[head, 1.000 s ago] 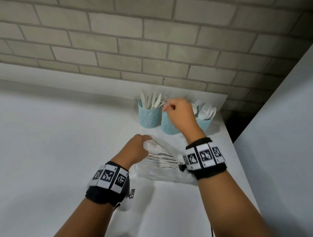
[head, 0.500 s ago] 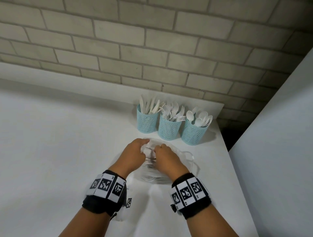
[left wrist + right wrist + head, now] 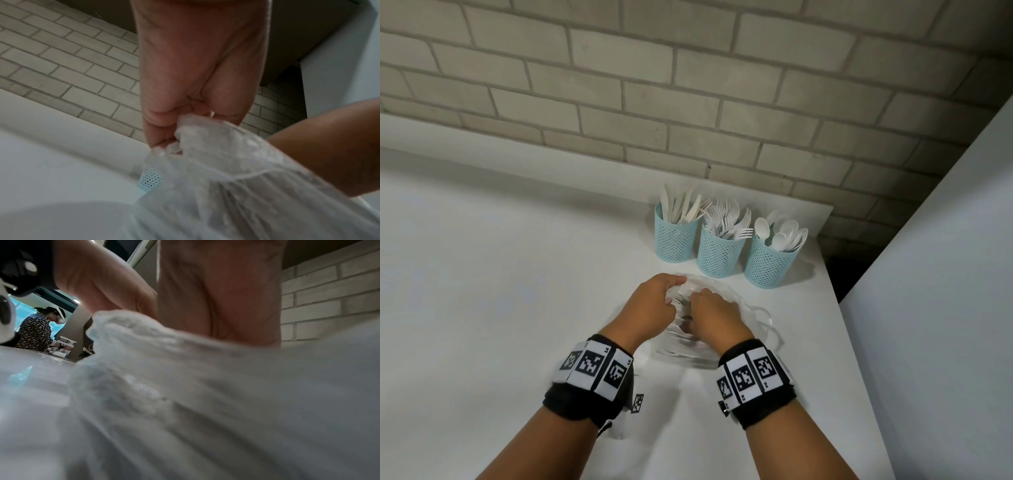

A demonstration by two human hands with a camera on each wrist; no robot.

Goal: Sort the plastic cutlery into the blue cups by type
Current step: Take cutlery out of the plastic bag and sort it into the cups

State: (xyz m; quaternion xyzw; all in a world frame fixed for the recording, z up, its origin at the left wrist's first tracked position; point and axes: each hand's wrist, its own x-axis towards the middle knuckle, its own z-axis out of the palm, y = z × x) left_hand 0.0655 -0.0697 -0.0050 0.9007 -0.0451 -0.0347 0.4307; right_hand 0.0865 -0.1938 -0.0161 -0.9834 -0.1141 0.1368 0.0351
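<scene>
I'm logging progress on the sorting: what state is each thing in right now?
Left blue mesh cup: upright, holds knives.
Middle blue mesh cup: upright, holds forks.
Right blue mesh cup: upright, holds spoons.
Clear plastic bag: on table, cutlery inside.
Left hand: grips bag.
Right hand: at bag mouth, grip unclear.

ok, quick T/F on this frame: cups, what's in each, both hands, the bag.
1. Three blue mesh cups stand near the wall. True: left cup, middle cup, right cup.
2. The right cup holds forks. False: it holds spoons; forks are in the middle cup.
3. The left hand grips the clear plastic bag. True.
4. The right hand is over the cups. False: it is at the bag.
5. The left cup is empty. False: it holds knives.
</scene>
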